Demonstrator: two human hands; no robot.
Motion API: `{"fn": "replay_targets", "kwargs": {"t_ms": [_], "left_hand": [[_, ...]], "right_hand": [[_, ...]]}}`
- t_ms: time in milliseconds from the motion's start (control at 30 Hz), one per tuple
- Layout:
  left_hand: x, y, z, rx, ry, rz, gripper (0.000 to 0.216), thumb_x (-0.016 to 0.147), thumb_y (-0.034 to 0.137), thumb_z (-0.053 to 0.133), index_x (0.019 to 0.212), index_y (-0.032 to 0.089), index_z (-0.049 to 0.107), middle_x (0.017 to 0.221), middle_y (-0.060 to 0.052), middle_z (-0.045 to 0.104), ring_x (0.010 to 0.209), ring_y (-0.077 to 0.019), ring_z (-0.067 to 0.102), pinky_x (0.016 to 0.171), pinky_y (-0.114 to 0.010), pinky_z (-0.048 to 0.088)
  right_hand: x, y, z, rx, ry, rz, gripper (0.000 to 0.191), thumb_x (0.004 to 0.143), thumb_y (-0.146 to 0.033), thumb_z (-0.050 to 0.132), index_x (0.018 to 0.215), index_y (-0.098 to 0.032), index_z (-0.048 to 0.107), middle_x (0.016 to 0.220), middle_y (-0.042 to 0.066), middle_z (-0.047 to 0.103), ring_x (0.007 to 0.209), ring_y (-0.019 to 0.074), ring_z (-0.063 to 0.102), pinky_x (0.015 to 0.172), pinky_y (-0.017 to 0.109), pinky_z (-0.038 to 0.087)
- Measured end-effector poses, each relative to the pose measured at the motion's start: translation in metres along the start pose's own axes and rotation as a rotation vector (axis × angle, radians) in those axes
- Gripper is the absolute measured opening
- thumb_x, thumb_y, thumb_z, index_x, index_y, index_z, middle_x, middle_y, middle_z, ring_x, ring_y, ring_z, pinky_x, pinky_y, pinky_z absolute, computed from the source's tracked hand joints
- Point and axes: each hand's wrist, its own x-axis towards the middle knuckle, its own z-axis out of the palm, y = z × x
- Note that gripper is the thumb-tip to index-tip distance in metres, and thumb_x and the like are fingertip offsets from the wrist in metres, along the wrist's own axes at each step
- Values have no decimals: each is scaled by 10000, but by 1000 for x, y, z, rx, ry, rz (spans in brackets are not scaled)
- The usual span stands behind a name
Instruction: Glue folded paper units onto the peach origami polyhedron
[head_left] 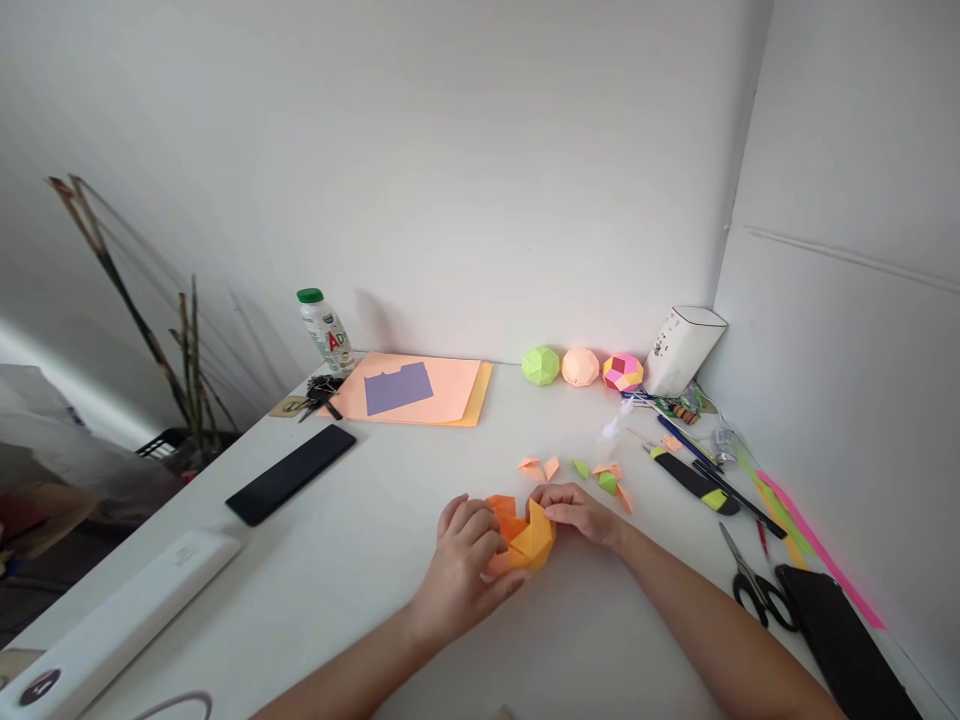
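An orange folded-paper ball (534,541), open at the top and hollow inside, is held between both hands just above the white table. My left hand (466,562) curls around its left side, with the thumb along the near lower edge and the fingers at the rim. On the far right side, my right hand (574,510) pinches a pointed paper flap between thumb and fingers. Beyond the hands lie small peach paper pieces (531,469) and green paper pieces (607,482). Parts of the ball are hidden behind my left fingers.
Three finished-looking paper balls (580,367) line the wall near a white box (684,350). To the right lie a utility knife (694,482), scissors (756,585) and a black case (847,640). Leftward are paper sheets (457,390), a bottle (327,332), a black phone (292,474) and a long white device (127,620).
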Motion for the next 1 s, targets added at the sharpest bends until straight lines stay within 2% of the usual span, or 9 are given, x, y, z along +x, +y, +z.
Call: {"fn": "replay_targets", "kwargs": {"t_ms": [133, 333, 500, 667, 767, 900, 933, 1000], "left_hand": [[2, 3, 0, -57, 53, -27, 164, 803, 270, 618, 708, 202, 504, 736, -3, 555, 844, -192, 525, 951, -488, 334], [2, 3, 0, -110, 85, 1, 75, 824, 179, 594, 780, 199, 537, 767, -7, 573, 864, -179, 525, 969, -472, 321], [2, 1, 0, -165, 90, 6, 95, 834, 124, 561, 791, 204, 533, 755, -5, 574, 870, -178, 527, 952, -448, 338], [3, -3, 0, -267, 67, -36, 105, 842, 113, 529, 804, 211, 521, 778, -25, 597, 963, -213, 525, 915, -417, 366], [3, -5, -1, -366, 25, -124, 83, 848, 149, 520, 798, 214, 510, 793, -38, 600, 1029, -231, 513, 921, -406, 370], [5, -2, -11, -600, -70, -331, 129, 872, 255, 506, 751, 213, 488, 779, -51, 572, 1108, -248, 486, 876, -353, 410], [5, -1, -14, -658, -92, -394, 170, 871, 286, 511, 724, 209, 476, 813, -61, 580, 1112, -252, 484, 853, -338, 419], [7, 2, -19, -779, -135, -507, 214, 863, 337, 527, 709, 196, 478, 1016, -91, 586, 1044, -242, 522, 797, -316, 434]], "right_hand": [[0, -2, 1, -8, 0, 7, 197, 752, -326, 570, 627, -175, 579, 915, 31, 597, 807, 167, 525, 743, 290, 411], [1, -1, 0, -15, 1, 11, 176, 750, -313, 554, 649, -178, 603, 928, 36, 596, 791, 164, 535, 721, 289, 422], [1, 0, 0, -44, 27, 6, 176, 750, -326, 549, 686, -186, 635, 946, 38, 612, 827, 175, 554, 756, 301, 436], [1, 1, 0, -110, 56, -3, 221, 778, -362, 536, 726, -181, 651, 956, 42, 632, 851, 182, 575, 776, 305, 453], [2, 2, 3, -182, 88, -12, 259, 809, -387, 513, 725, -183, 648, 968, 44, 643, 854, 183, 592, 768, 302, 465], [2, -9, 4, -344, 201, -26, 315, 861, -417, 457, 779, -184, 652, 961, 57, 654, 866, 188, 592, 762, 302, 459], [-1, -15, 1, -399, 243, -25, 313, 857, -424, 470, 763, -184, 648, 925, 55, 657, 846, 186, 586, 757, 299, 451], [-13, -31, -10, -515, 330, -5, 305, 826, -432, 528, 673, -186, 623, 810, 41, 650, 757, 174, 565, 717, 286, 434]]}}
